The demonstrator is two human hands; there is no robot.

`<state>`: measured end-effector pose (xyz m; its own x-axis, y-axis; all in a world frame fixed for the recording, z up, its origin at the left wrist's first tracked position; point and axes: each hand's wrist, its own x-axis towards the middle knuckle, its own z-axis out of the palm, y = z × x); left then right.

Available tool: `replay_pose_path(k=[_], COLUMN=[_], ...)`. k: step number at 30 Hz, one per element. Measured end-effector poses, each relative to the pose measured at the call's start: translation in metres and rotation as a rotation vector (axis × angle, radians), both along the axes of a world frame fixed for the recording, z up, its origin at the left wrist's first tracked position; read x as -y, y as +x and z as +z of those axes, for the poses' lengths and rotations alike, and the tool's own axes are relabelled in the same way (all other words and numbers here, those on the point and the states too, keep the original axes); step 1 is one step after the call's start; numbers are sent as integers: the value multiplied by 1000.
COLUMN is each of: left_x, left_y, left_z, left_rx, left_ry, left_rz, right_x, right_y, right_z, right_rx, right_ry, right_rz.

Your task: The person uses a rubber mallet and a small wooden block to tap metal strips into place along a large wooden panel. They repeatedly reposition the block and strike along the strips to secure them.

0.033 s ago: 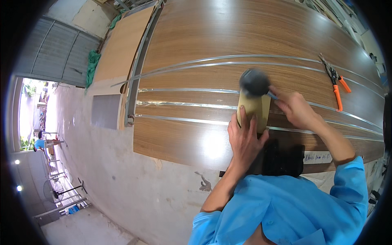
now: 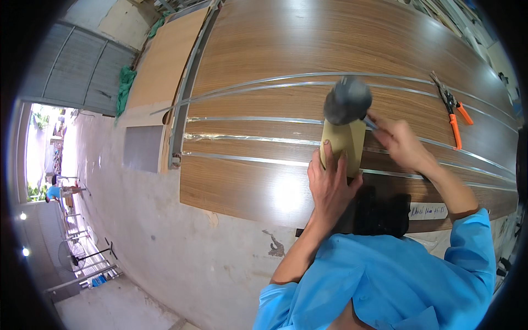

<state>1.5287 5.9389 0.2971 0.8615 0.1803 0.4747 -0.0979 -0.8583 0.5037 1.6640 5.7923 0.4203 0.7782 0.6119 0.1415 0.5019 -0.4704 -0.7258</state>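
A rubber mallet (image 2: 347,100) with a round black head, blurred by motion, is over the far end of a pale yellow block (image 2: 342,144). My right hand (image 2: 400,144) is closed round the mallet's handle. Steadying the block is my left hand (image 2: 333,184), its fingers spread along the near part and its thumb at the right side. Under the block run thin silvery metal strips (image 2: 258,139), set across a large brown wood-grain panel (image 2: 264,187). Whether the mallet head touches the block I cannot tell.
Pliers-like snips (image 2: 452,110) with orange handles lie on the panel at the right. Two loose metal strips (image 2: 247,88) stretch across farther back. A white label (image 2: 428,211) and a black object (image 2: 382,212) are at the near edge. Far left, a person (image 2: 55,192) and a fan (image 2: 71,257) show.
The mallet head has shifted slightly up and to the right above the block. My left hand and the block have stayed in place.
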Motion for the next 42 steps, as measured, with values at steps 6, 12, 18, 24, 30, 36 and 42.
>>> replay_pose_path(k=[6, 12, 18, 24, 30, 36, 42], left_x=[-3, -85, -88, -72, -60, -51, -27], left_y=[-17, -67, -78, -90, -88, -92, -94], left_z=[7, 14, 18, 26, 25, 17, 6], left_rx=[-139, -247, -260, -264, -254, -204, -147], left_ry=[-15, 65, 59, -6, -57, -102, -75], left_rz=[-28, 321, 274, 211, 237, 227, 134], right_x=[16, 1, -12, -45, -35, -46, -20], right_y=[-7, -48, -71, -64, -61, -70, -51], right_z=[34, 81, 19, -9, 41, -5, 9], right_rx=[-361, -146, -16, -165, 239, -110, -283], right_ry=[264, 405, 268, -38, 28, -52, 148], right_rz=[-233, -248, 30, 249, 324, 258, 23])
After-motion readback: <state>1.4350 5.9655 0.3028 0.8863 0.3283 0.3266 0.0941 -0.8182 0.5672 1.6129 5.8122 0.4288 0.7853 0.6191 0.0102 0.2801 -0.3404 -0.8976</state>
